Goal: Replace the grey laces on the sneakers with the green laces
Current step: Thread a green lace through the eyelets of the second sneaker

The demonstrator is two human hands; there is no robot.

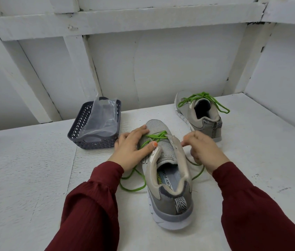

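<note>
The near sneaker (pixel 163 156) stands in the middle of the white counter (pixel 34 169), heel toward the camera. Its insole (pixel 174 176) shows the partly hidden words "MORY FOA" beside green lettering too cut off to read. A green lace (pixel 156 137) crosses its lowest eyelets, and its loose ends trail onto the counter on both sides. The left hand (pixel 130 149) lies flat on the shoe's left side, fingers spread and thumb pressing by the tongue. The right hand (pixel 202 151) is curled at the right eyelet edge, pinching the lace that runs out beneath it. The far sneaker (pixel 197 116) sits well apart at the back right, its green laces tied. A dark basket (pixel 81 124) holds a clear plastic bag (pixel 103 115).
</note>
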